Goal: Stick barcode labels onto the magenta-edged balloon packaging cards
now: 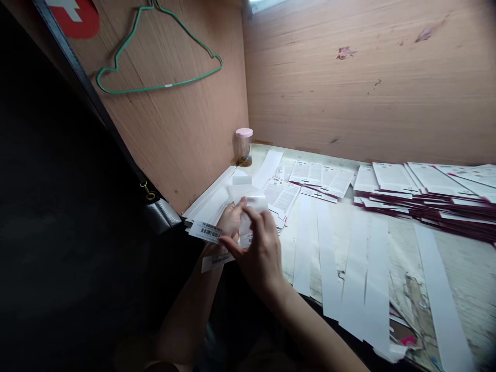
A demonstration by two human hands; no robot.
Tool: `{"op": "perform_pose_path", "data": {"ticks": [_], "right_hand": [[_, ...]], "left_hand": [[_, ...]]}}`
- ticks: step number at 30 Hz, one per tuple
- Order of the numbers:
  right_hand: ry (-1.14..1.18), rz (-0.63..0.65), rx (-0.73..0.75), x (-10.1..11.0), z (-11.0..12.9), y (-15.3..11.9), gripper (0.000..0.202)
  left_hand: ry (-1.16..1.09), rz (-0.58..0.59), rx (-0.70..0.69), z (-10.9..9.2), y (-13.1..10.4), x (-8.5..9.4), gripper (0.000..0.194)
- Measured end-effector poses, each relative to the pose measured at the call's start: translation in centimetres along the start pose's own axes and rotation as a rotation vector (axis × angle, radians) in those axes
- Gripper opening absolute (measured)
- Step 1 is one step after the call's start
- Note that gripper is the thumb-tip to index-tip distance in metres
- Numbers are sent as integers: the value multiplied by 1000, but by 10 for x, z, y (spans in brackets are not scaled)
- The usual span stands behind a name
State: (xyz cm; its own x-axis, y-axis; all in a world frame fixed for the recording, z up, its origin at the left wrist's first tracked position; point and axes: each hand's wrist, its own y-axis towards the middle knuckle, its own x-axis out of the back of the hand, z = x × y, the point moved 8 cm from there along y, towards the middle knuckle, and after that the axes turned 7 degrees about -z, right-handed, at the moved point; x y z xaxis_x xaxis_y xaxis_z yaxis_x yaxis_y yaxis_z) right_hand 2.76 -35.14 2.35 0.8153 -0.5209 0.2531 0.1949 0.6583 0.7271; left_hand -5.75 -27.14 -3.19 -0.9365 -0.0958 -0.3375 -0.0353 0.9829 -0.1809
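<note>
My left hand (231, 219) is closed around a curled strip of white barcode labels (209, 232) with a glossy translucent backing. One end of the strip bends up past the fingertips, and another barcode end (219, 260) hangs below the wrist. Just to the right, my right hand (261, 243) is over the strip, fingers bent and thumb spread away from the forefinger. Its forefinger tip is by my left thumb; whether it touches the strip I cannot tell. Beneath and beyond my hands lie white sheets (215, 197) and a stack of printed cards (282, 195).
Long white strips (329, 258) lie across the worn tabletop. Printed cards with dark red edges (426, 186) are piled at the right. A pink-lidded jar (244, 147) stands in the corner. A green hanger (166, 85) hangs on the left panel; a silvery bag (160, 214) is below.
</note>
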Motion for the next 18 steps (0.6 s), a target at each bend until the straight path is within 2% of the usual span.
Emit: {"op": "perform_pose_path", "data": {"ticks": [2,5,7,9,11,14,18], "right_hand": [[-18,-59,-38,15,-24,-1,46],[123,24,-150,25,-64,-2,31],[214,84,-161,27,-77,-1,19],[199,78,-86,31,-77,2,13],[130,46,22,36,-69,3,18],[30,-10,134,40,-57,2,26],[-28,-81,183,41,-52,-3,29]], "left_hand": [[-51,8,46,1,2,0,27],[-96,24,37,-1,4,3,34],[-29,98,30,0,2,0,40],[76,208,35,4,-3,-6,44],[118,261,15,5,-7,-10,42],[73,196,-46,0,-8,-8,41],[68,122,-51,-2,-8,-5,39]]}}
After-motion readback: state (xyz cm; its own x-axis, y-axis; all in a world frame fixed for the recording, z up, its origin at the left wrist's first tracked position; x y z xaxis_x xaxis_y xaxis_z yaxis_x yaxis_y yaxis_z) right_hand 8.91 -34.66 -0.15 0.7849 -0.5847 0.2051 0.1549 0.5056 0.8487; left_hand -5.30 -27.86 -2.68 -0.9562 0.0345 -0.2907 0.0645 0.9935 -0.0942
